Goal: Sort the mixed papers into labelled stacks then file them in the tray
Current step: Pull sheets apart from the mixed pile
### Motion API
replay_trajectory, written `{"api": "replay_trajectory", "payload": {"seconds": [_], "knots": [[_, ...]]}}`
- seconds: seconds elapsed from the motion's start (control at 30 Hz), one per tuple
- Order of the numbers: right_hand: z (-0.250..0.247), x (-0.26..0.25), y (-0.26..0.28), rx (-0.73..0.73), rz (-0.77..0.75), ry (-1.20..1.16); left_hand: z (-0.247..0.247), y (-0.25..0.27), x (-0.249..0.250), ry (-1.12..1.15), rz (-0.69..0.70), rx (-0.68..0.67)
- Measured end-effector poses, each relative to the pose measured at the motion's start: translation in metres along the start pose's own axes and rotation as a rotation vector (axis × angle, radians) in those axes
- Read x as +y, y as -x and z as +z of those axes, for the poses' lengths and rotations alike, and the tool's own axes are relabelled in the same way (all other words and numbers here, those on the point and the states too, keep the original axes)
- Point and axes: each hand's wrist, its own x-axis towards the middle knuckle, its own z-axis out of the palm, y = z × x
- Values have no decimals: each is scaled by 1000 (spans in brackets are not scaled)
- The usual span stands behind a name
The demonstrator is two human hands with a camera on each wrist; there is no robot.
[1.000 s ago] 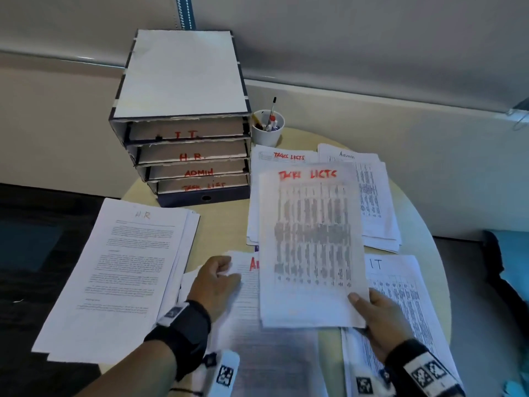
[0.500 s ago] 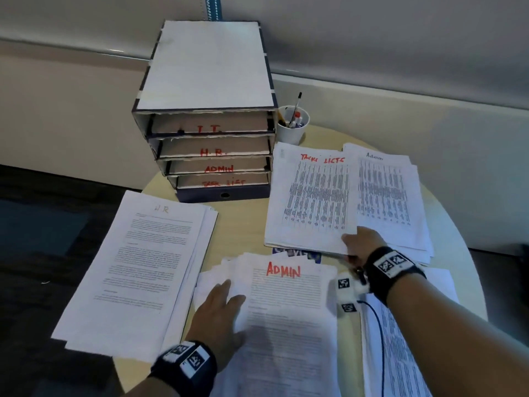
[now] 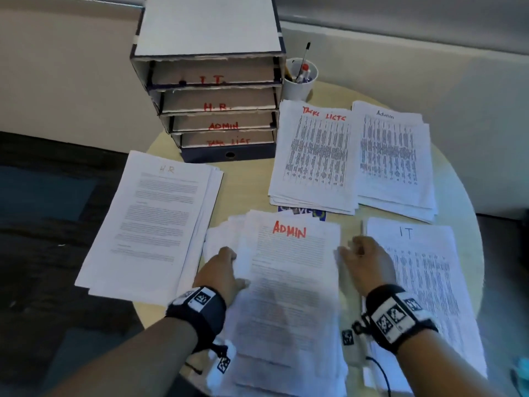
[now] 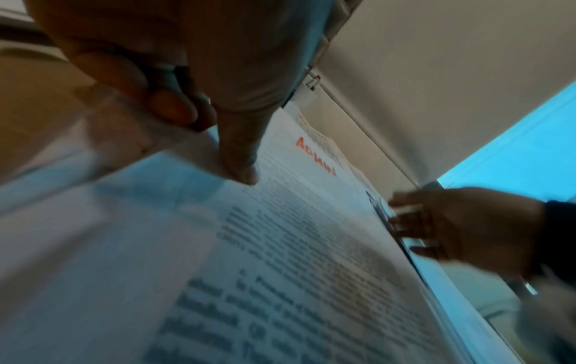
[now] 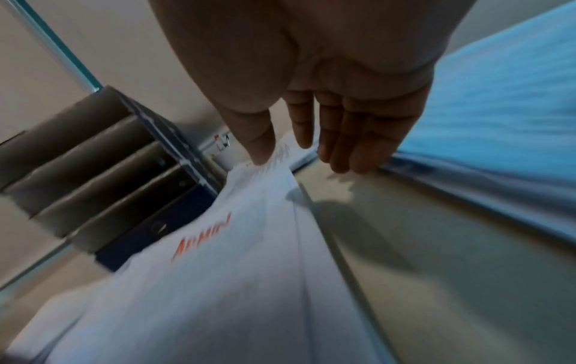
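A mixed pile lies at the table's front centre, topped by a sheet marked ADMIN in red. My left hand is at its left edge, thumb on top and fingers curled under the upper sheets. My right hand has straight fingers touching the pile's right edge and holds nothing. Sorted stacks surround it: HR left, Task Lists and Admin behind, IT right. The filing tray stands at the back with slots marked IT, HR, ADMIN, TASK LIST.
A white cup of pens stands right of the tray. The round table shows bare wood between the HR stack and the Task Lists stack. The HR stack overhangs the left rim. Dark floor lies to the left.
My right hand laid the Task Lists sheet on the Task Lists stack, let go and came back to the mixed pile's right edge. My left hand shifted to the pile's left edge.
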Motion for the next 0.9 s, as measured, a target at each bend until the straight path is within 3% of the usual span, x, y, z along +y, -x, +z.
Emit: {"api": "replay_trajectory", "payload": {"seconds": [0.1, 0.2, 0.3, 0.47, 0.53, 0.57, 0.63, 0.67, 0.77, 0.9], "knots": [[21, 31, 38, -93, 55, -14, -1, 3, -3, 5, 16, 28], [24, 42, 45, -54, 48, -75, 2, 12, -6, 259, 124, 14], [17, 48, 47, -29, 25, -306, 3, 28, -7, 558, 217, -113], [-3, 81, 55, -173, -52, -586, -8, 49, -5, 523, 246, -382], [-10, 91, 65, -237, -25, -649, -10, 43, -4, 502, 189, -291], [-13, 96, 69, -239, 4, -679, -10, 35, -2, 468, 163, -161], [-12, 107, 76, -231, 54, -735, -8, 23, 7, 258, 104, 62], [-11, 111, 79, -228, 63, -749, -6, 20, 14, 97, 66, 105], [-10, 111, 85, -225, 71, -786, 5, 15, 36, -187, -31, 55], [-9, 103, 89, -216, 47, -750, 13, 4, 38, -7, -106, 1]]}}
